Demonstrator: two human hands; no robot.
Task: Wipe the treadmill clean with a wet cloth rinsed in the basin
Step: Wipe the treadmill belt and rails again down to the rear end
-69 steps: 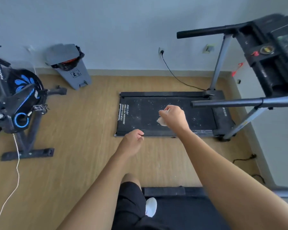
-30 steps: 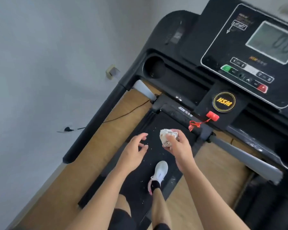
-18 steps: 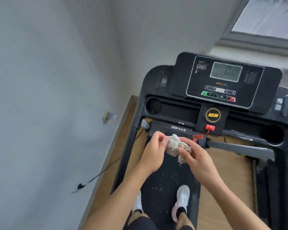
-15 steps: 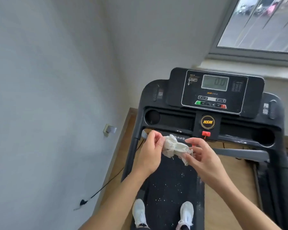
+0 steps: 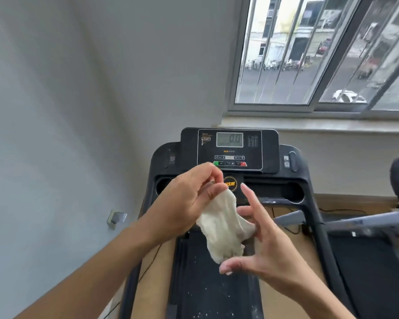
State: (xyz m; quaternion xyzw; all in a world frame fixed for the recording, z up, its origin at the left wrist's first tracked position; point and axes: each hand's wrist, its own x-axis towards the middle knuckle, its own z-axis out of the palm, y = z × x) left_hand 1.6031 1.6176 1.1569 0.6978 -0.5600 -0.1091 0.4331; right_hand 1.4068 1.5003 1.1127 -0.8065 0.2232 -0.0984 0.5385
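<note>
A black treadmill (image 5: 309, 180) stands in front of me, its console (image 5: 229, 149) showing 0.0 on a grey display. White specks dot the dark belt (image 5: 200, 284) below. A crumpled white cloth (image 5: 224, 226) hangs between my hands above the belt. My left hand (image 5: 184, 203) pinches the cloth's top corner between thumb and fingers. My right hand (image 5: 260, 240) holds the cloth's lower part, fingers spread and loosely curled around it. No basin is in view.
A grey wall runs along the left with a socket (image 5: 115, 218) low on it. A barred window (image 5: 320, 54) sits above the console. A second treadmill (image 5: 366, 261) stands to the right. Wooden floor shows beside the belt.
My view has swung from the floor up onto the treadmill console. My left hand joined the right on the cloth, and the two have pulled it open from a tight ball.
</note>
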